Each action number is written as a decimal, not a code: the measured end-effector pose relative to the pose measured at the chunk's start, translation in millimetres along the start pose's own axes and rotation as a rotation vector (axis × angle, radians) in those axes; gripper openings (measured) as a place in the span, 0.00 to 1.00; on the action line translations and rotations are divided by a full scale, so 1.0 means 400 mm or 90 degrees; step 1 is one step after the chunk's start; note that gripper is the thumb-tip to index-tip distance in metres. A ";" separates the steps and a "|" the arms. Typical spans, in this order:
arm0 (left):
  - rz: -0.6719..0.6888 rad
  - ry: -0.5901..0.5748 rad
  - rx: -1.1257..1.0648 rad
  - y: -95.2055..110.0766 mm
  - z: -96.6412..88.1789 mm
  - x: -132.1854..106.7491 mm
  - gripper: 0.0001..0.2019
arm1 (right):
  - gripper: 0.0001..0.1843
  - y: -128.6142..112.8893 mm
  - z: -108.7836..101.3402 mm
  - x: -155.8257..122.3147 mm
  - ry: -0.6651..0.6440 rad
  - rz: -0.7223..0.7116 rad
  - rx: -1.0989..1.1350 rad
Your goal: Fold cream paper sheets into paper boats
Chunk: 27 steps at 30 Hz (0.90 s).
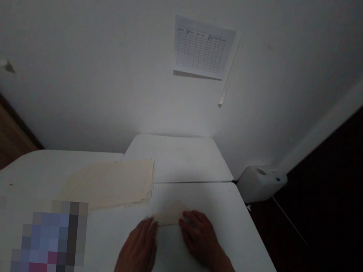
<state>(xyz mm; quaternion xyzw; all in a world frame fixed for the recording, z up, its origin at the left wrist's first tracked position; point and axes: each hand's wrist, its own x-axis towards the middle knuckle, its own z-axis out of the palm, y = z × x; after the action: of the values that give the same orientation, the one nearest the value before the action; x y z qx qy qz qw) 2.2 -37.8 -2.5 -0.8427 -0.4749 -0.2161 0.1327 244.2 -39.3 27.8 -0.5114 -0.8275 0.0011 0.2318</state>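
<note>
A small thin beige sheet [168, 217], apparently folded into a narrow piece, lies on the white table between my hands. I cannot tell whether it is paper or cloth. At its left end is my left hand [136, 250], with the fingers closed together and the fingertips a little blurred. My right hand [200, 236] has its fingers curled and pressed together on the right end. To the left, a stack of larger beige sheets [115, 183] lies flat with slightly uneven edges.
The white table [233, 236] adjoins another white panel [179, 159] against the wall. A printed chart [201, 49] and a narrow strip [230, 79] hang above. A white plastic container [259, 186] stands to the right. A pixelated patch hides the lower left.
</note>
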 end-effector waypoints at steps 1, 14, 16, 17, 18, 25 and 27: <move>0.053 0.000 -0.031 0.002 0.001 0.011 0.21 | 0.16 -0.001 0.001 -0.001 0.002 0.000 0.001; 0.151 -0.101 -0.120 0.014 -0.008 0.055 0.31 | 0.28 -0.077 0.026 -0.012 -0.078 -0.007 -0.011; 0.156 -0.116 -0.110 0.011 -0.011 0.054 0.31 | 0.28 -0.071 0.031 -0.020 -0.078 0.003 -0.012; 0.156 -0.123 -0.107 0.011 -0.013 0.054 0.32 | 0.29 -0.065 0.034 -0.025 -0.076 0.010 -0.013; 0.155 -0.130 -0.105 0.010 -0.016 0.054 0.32 | 0.29 -0.058 0.035 -0.030 -0.073 0.017 -0.015; 0.140 -0.152 -0.104 0.014 -0.029 0.057 0.33 | 0.33 0.006 0.027 -0.080 -0.093 0.032 -0.047; 0.142 -0.156 -0.102 0.015 -0.031 0.058 0.33 | 0.34 0.019 0.021 -0.091 -0.088 0.050 -0.056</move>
<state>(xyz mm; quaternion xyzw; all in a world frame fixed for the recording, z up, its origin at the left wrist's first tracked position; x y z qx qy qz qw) 14.8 -28.8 19.5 -0.9181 -0.3722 -0.1330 0.0295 261.0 -64.5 4.3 -0.5518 -0.8201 0.0094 0.1514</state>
